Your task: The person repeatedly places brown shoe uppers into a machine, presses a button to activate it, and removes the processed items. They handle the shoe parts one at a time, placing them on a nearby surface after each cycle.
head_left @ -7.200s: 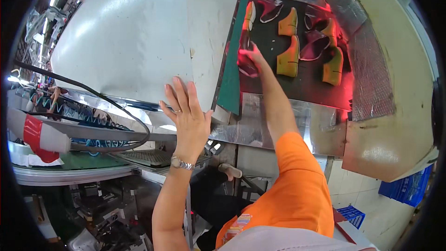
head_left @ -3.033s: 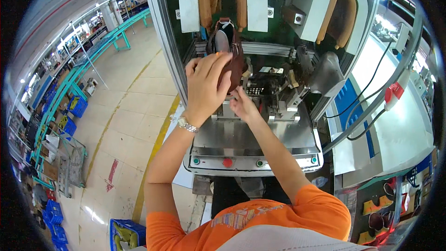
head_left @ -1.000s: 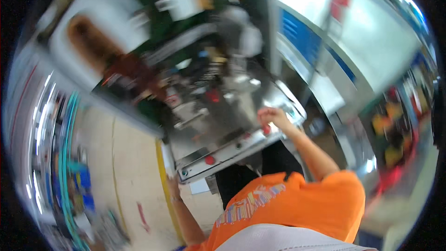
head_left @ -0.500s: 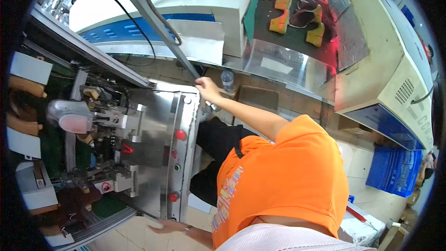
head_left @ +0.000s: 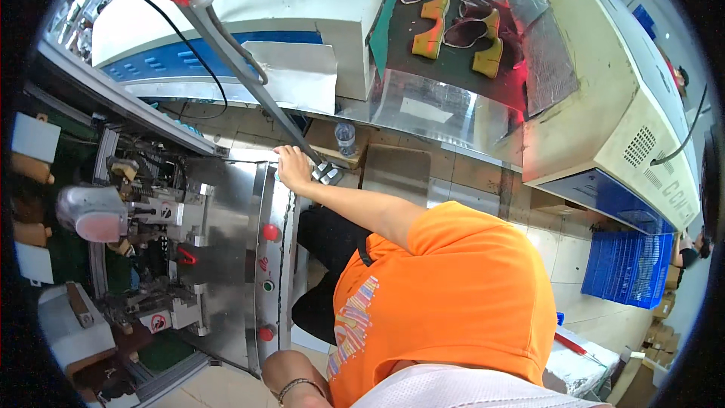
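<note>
Right grip [head_left: 293,169], closure unclear, is overlapping the panel [head_left: 272,313] at 12 o'clock; left grip [head_left: 288,369], outspread earlier, is hiding its closure.

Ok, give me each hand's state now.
Left hand: fingers hidden, cannot be told.
Right hand: fingers bent at the corner of the control panel; grip unclear.

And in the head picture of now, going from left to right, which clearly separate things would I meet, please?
Grey foot-shaped form → small red part → person's right hand → clear bottle → left pair of yellow wedges → right pair of yellow wedges → stacked blue crates.
</note>
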`<state>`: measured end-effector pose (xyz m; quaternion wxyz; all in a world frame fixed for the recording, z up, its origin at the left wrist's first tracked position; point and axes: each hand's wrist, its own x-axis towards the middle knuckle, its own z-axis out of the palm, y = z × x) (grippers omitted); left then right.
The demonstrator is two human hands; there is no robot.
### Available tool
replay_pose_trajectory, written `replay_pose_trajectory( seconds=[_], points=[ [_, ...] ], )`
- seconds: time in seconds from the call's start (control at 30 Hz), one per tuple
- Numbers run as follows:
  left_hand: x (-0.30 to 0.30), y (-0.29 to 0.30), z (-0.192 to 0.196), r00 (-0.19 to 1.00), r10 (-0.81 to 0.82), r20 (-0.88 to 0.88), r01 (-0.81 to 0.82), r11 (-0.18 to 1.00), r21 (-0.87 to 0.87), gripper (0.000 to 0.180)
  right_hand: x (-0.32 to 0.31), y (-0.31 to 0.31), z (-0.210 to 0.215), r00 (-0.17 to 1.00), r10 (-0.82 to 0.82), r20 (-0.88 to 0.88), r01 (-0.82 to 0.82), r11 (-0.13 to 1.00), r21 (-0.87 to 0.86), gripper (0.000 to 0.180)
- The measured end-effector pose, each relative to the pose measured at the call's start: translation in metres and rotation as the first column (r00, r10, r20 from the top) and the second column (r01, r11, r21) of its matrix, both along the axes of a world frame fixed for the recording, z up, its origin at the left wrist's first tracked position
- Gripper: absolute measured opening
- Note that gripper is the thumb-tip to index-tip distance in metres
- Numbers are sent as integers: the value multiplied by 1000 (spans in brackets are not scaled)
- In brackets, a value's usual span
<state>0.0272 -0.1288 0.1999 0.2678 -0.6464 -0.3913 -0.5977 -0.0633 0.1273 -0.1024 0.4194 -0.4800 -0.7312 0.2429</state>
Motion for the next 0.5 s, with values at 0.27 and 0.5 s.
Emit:
replay_pose_trajectory(
  seconds=[0.27,0.5],
  points=[
    [6,19,-6,995,-96,21,98,986,-133,30,7,4,5,1000,-20,-7,20,999,-35,21],
    [10,51,9,986,-138,91,160,936,-313,27,1,-3,4,997,54,-62,-61,991,-116,22]
  ],
)
